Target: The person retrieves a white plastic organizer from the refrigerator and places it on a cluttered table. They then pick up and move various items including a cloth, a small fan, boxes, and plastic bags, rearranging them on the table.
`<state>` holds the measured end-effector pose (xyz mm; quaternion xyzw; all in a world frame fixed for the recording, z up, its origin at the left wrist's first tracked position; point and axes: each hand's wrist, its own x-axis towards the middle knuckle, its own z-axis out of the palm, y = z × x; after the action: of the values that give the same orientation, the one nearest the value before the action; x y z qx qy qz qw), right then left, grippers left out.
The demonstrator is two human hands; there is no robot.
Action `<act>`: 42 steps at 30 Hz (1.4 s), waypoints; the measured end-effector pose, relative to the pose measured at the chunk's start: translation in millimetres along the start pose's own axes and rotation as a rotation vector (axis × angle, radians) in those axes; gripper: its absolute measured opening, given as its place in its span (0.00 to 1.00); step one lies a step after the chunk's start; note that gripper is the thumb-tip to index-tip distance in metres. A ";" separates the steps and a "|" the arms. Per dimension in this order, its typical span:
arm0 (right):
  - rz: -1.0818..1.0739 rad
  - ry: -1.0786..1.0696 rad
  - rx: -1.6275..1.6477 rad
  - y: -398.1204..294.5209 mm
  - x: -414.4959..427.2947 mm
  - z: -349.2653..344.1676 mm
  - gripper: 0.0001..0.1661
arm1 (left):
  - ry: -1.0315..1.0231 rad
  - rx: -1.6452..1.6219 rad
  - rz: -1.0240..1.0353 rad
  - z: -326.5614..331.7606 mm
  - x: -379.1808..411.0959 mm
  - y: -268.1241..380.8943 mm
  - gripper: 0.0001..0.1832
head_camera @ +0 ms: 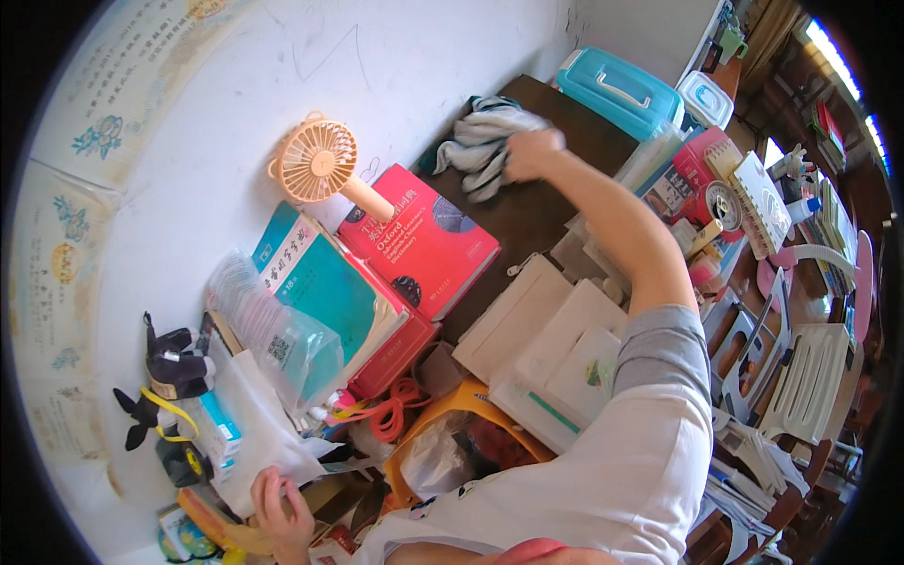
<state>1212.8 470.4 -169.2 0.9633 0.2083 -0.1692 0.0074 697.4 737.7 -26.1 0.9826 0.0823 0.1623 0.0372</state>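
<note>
My right hand (pixel 533 152) grips a bunched grey and white cloth (pixel 487 138) on the dark brown tabletop (pixel 544 201), close to the wall. My left hand (pixel 282 510) is low in the view beside a white plastic bag (pixel 261 424), its fingers partly bent; whether it touches the bag I cannot tell. Between the hands, a red dictionary (pixel 431 247) lies next to a teal dictionary (pixel 318 282), which sits on another red book (pixel 399 353). A peach handheld fan (pixel 321 162) rests against the wall with its handle over the red dictionary.
A teal lidded box (pixel 621 92) stands at the tabletop's far end. White boxes (pixel 544 332) and an orange bag (pixel 409 452) are near my body. A dark plush toy (pixel 176 367) is at the left, and books, a can (pixel 722 205) and a pink lamp (pixel 861 282) are at the right.
</note>
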 end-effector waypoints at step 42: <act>0.489 0.439 0.258 7.1 77.1 49.2 0.35 | 0.118 0.113 -0.302 -16.6 -54.7 -28.0 0.18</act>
<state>1265.8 490.5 -241.3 0.9911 -0.0550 0.0238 -0.1190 636.8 756.5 -30.3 0.9483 0.2402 0.2075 0.0009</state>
